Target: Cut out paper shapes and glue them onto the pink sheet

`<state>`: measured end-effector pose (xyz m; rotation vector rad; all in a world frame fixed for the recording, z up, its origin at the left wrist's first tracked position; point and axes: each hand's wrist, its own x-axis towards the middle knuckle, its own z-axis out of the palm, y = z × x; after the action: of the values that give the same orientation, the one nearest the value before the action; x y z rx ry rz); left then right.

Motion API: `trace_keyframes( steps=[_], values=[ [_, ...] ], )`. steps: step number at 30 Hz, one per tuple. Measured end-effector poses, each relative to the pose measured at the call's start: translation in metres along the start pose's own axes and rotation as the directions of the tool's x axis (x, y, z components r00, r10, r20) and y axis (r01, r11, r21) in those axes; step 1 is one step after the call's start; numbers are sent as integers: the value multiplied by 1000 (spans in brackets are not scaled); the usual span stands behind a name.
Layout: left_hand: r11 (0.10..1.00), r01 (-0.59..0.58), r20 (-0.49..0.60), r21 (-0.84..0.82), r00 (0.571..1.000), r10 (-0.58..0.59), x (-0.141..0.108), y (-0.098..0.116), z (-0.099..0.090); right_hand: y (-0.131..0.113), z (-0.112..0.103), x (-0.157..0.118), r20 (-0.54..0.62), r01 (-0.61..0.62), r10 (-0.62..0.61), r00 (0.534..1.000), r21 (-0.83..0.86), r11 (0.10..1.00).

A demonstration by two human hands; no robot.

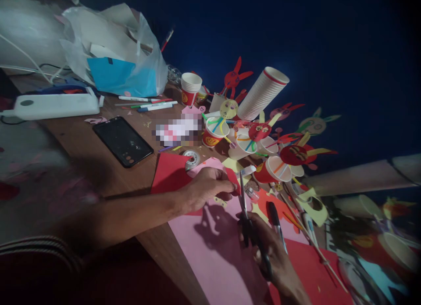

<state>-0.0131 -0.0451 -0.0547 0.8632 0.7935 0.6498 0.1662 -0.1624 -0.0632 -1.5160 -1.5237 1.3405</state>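
Observation:
My left hand [210, 188] is closed in a pinch on a small piece of red paper [237, 190]. Black-handled scissors [251, 235] are in my right hand [272, 252], their blades pointing up beside the red piece. Whether the blades touch it, I cannot tell. Both hands are above a large pink sheet [213, 252], which carries their shadow. Red paper [167, 169] lies behind my left wrist, with a roll of clear tape [192, 159] on its corner. A black marker [275, 217] rests to the right of the scissors.
Paper cups with animal-face cutouts, such as a red one [259, 132], stand behind my hands. A tall cup stack [265, 92] leans farther back. Left are a black phone [123, 140], several pens [156, 105], a white power strip [57, 104] and a plastic bag [151, 55].

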Motion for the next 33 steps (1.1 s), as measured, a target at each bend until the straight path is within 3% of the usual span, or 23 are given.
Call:
trace_keyframes(
  steps=[12, 21, 33],
  values=[
    [1000, 9, 22, 15, 1000, -9, 1, -1, -1, 1, 1, 2, -79, 4, -10, 997, -72, 997],
    [1000, 14, 33, 0, 999, -14, 0, 0, 0, 6, 3, 2, -79, -43, 47, 996, 51, 998],
    [999, 16, 59, -29, 998, -15, 2, -4, -3, 7, 6, -2, -212, -137, 170, 962, 159, 978]
  ],
)
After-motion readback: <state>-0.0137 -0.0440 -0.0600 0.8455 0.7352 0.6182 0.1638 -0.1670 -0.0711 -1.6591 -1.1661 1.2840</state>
